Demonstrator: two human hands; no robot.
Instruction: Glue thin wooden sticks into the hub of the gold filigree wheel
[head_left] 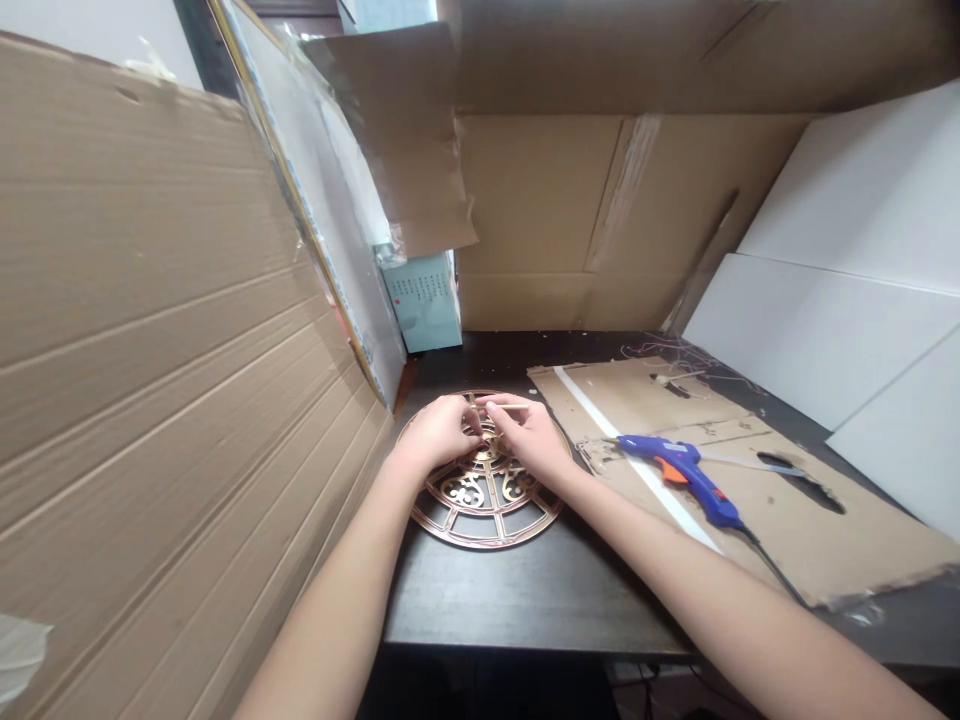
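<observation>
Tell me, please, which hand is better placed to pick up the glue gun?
Probably the right hand: the blue glue gun lies on that side, nearer to it, while the left hand would have to reach across the right arm. However, the right hand seems to hold a thin stick.

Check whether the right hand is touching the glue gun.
Apart: the head view shows cardboard visible between the right hand and the glue gun.

Clock centred mid-view. 9: ridged cardboard panel [150, 330]. 10: yellow-edged board [319, 185]; closer in, pale blue box [427, 322], dark lettering, on dark surface [517, 600]. 1: cardboard backdrop [536, 200]. 2–3: white panels [840, 275]. 3–4: flat cardboard sheet [780, 540], holed; white strip [600, 407] across; thin wires [709, 358] by far edge.
</observation>
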